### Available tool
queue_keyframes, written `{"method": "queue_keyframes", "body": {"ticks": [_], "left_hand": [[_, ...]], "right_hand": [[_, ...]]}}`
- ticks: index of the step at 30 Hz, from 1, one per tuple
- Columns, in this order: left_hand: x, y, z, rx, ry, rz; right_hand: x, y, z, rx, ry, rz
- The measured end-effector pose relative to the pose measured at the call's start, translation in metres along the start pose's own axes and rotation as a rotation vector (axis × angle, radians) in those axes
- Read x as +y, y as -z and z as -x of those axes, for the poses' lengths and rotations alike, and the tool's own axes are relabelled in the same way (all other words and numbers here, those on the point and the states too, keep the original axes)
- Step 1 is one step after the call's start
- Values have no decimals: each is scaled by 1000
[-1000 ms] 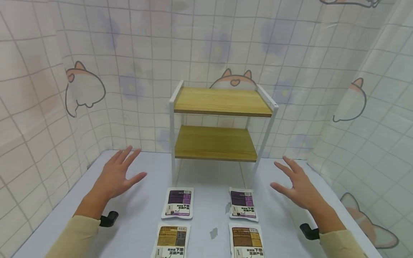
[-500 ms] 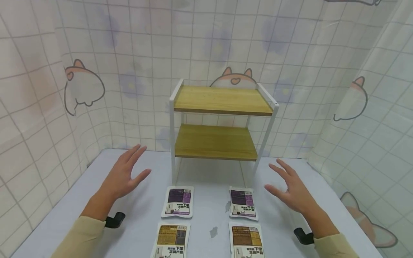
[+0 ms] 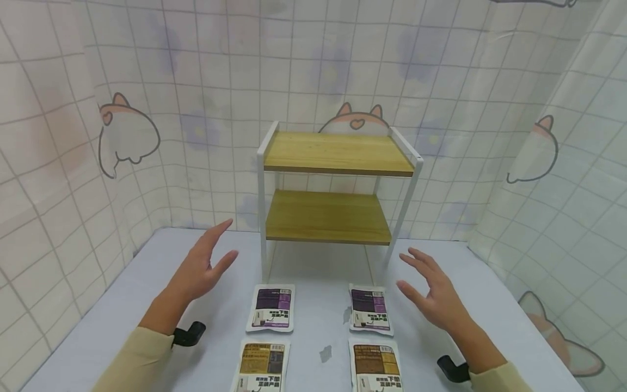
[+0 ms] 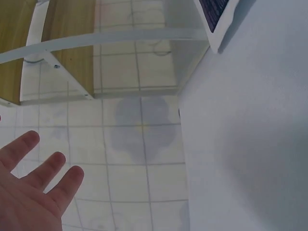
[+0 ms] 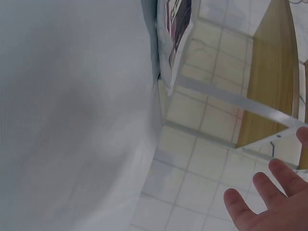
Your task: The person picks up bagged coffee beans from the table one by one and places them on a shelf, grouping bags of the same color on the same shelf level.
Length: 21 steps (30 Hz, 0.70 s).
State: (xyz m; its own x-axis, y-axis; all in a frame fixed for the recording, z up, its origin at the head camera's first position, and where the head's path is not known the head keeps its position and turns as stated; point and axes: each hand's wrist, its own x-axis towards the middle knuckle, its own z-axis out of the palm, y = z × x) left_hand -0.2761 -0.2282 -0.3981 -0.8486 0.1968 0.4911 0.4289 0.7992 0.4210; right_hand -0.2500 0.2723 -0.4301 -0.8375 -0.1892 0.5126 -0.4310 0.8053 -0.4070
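With my left hand [image 3: 198, 272] and right hand [image 3: 436, 296] spread and empty, the lower-centre purple pouches [image 3: 272, 307] look light, floppy, best pinched at an edge.

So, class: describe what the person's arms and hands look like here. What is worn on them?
Both arms wear pale yellow-beige long sleeves ending at the wrist. A small black mount sits at the left wrist and the right wrist. The left hand and right hand are bare, without gloves.

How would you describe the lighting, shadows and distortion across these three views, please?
Head view: soft, even light, faint shadows under the shelf rack, grid lines bowed by the wide lens. Left wrist view: the left hand is sharp, a pale shadow on the table. Right wrist view: tilted, table dim and featureless.
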Motion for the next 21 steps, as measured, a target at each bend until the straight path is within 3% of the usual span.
{"method": "queue_keyframes", "body": {"ticks": [9,21], "left_hand": [[16,-3,-16,91,-58,193],[33,-5,-40,93,3,326]], "right_hand": [[-10,-12,4,14,-40,-127],[-22,-21,5,-93,-222,-226]]}}
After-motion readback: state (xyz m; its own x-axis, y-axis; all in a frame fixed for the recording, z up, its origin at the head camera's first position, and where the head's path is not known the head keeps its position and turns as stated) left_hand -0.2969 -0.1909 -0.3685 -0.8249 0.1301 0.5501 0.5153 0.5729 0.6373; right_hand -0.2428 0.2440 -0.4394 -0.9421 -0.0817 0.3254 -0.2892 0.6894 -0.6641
